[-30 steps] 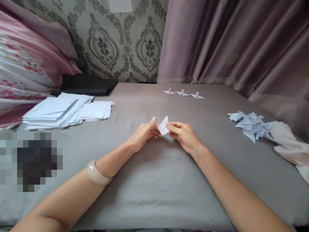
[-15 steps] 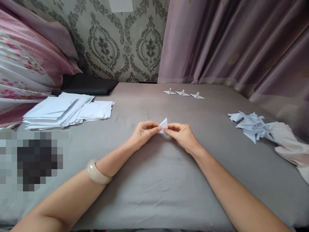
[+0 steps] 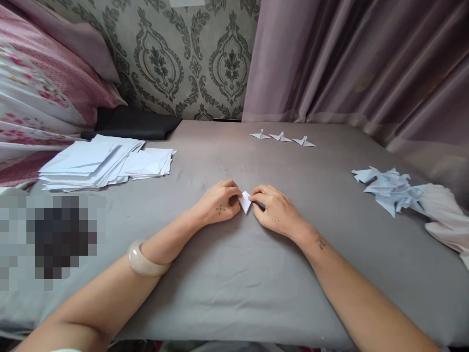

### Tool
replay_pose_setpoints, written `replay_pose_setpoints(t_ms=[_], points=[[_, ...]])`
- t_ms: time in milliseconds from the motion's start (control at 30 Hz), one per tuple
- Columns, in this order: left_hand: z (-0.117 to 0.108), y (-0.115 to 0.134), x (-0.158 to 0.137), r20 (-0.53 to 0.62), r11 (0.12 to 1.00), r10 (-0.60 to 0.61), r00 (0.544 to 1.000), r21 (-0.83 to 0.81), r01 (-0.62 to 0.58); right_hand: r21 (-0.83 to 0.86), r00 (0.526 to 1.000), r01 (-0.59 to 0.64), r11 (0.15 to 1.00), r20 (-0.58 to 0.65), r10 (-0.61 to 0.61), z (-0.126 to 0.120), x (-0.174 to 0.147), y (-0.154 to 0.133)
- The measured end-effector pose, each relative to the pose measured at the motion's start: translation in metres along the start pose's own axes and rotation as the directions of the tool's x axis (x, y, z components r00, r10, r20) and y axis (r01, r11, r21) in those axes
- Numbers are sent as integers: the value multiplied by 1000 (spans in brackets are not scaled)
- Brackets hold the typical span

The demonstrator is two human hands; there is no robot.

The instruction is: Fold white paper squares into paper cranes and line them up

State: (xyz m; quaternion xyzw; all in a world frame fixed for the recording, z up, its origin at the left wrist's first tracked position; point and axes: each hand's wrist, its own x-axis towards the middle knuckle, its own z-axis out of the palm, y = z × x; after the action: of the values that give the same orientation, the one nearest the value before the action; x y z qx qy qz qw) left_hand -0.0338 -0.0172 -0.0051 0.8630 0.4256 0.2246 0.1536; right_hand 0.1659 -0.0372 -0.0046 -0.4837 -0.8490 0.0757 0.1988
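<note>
A small piece of folded white paper (image 3: 245,202) lies at the middle of the grey-covered surface (image 3: 220,293), its narrow point toward me. On its left edge, my left hand (image 3: 222,201) pinches it between thumb and curled fingers. My right hand (image 3: 274,209) grips the opposite edge with thumb and fingertips, the other fingers bent on the cloth. Parts of the paper's edges are hidden under the fingertips. A pale bangle (image 3: 142,260) circles my left forearm.
Stacked white paper sheets (image 3: 84,159) and smaller sheets (image 3: 150,162) lie at left, before a black folded item (image 3: 135,123). Three paper cranes (image 3: 281,137) stand in a row at the back. A heap of folded paper cranes (image 3: 392,188) sits at right beside whitish cloth (image 3: 445,215).
The folded paper has come down onto the surface, and its point now faces me instead of away. Both hands have turned palm-down around it. The camera view has shifted slightly.
</note>
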Motion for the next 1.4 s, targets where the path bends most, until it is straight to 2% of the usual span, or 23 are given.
replay_pose_setpoints(t_ms=[200, 367, 600, 833, 1167, 1400], points=[[-8, 0, 2, 54, 983, -87, 995, -156, 94, 122, 996, -85, 989, 51, 79, -5, 2, 2], [-2, -4, 5, 27, 963, -154, 988, -218, 156, 235, 993, -115, 965, 32, 110, -1, 5, 5], [4, -6, 7, 12, 933, -239, 971, -275, 233, 425, 956, -287, 859, 68, 286, 4, 16, 8], [6, -6, 8, 4, 927, -291, 957, -245, 283, 432, 935, -349, 832, 97, 342, 9, 24, 13], [9, -8, 10, -8, 924, -313, 950, -235, 303, 344, 953, -302, 889, 144, 268, 6, 31, 18], [6, -7, 10, 20, 919, -319, 948, -240, 314, 377, 945, -327, 867, 103, 311, 8, 26, 14]])
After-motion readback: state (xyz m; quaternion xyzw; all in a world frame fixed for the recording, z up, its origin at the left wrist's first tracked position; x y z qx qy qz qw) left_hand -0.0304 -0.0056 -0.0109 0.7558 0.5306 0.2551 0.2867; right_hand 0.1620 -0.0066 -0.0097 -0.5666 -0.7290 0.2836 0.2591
